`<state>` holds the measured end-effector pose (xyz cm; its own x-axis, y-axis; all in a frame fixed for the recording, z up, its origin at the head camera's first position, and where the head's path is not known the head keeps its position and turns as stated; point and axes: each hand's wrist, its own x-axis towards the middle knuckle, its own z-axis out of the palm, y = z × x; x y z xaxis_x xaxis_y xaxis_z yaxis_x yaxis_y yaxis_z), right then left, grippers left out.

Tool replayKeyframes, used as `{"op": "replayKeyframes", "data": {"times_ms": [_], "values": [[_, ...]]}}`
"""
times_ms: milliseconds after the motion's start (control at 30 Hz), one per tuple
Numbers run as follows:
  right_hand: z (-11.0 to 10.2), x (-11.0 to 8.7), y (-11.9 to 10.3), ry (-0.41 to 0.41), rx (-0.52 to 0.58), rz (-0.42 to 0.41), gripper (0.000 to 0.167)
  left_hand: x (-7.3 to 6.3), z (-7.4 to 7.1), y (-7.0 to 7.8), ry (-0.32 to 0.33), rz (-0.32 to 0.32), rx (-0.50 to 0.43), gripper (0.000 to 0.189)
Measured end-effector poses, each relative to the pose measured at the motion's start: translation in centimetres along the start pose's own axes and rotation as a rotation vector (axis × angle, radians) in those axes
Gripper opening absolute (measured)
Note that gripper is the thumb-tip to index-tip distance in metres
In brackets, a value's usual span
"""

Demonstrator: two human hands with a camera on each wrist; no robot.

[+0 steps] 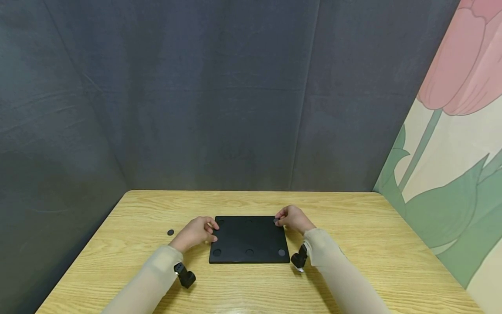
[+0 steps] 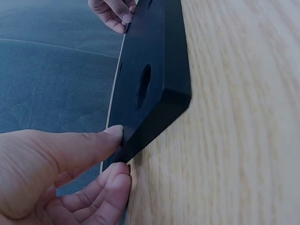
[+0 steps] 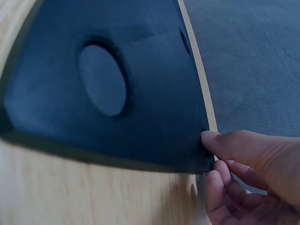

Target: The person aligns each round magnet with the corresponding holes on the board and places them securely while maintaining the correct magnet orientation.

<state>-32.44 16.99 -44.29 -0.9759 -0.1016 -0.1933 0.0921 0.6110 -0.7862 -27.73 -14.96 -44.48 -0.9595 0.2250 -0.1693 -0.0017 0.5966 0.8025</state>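
Note:
A flat black board (image 1: 249, 239) with round recesses along its near and far sides lies on the table. My left hand (image 1: 198, 232) holds the board's left edge, the thumb (image 2: 101, 145) on top and curled fingers against the side. At the far right corner, my right hand (image 1: 293, 219) pinches a small dark disc (image 1: 276, 221) at the recess there; thumb and fingers hide most of it. Another disc (image 3: 103, 80) sits in the near right recess. The near left recess (image 2: 143, 87) shows as a hollow.
A loose black disc (image 1: 170, 232) lies on the wooden table (image 1: 243, 288), left of the board and beyond the left wrist. Behind the table hangs a dark grey curtain (image 1: 219, 96). A flower-patterned panel (image 1: 443, 174) stands along the right side.

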Motion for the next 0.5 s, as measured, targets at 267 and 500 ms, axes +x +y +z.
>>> {"op": "replayKeyframes", "data": {"times_ms": [267, 500], "values": [[0.0, 0.03, 0.0, 0.006, -0.008, 0.005, 0.013, 0.05, 0.06, 0.03, 0.002, 0.0, 0.009, 0.023], [-0.05, -0.14, -0.14, 0.002, 0.002, 0.008, 0.012, 0.11, -0.03, -0.01, 0.003, 0.0, 0.023, 0.023]]}}
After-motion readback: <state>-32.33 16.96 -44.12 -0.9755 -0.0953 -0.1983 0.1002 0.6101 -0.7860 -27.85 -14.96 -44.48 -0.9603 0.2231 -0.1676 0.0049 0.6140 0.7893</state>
